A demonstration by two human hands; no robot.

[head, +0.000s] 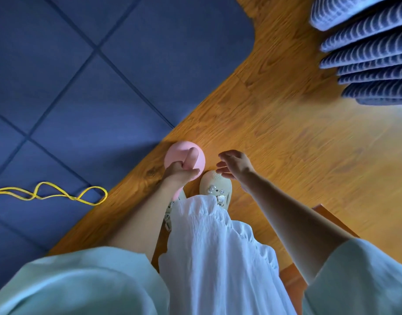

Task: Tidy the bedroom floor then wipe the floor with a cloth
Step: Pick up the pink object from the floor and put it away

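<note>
A round pink object, a dumbbell by its look, hangs just above the wooden floor in front of my feet. My left hand grips its handle, thumb across the round pink end. A second pink part shows below my left wrist. My right hand hovers to the right of the dumbbell with fingers spread and relaxed, holding nothing. A yellow cord lies looped on the blue mat at the left.
The blue padded mat covers the left half of the view. Blue-and-white striped bedding hangs at the top right. My beige shoes and white skirt are below my hands. A reddish wooden edge sits at the right.
</note>
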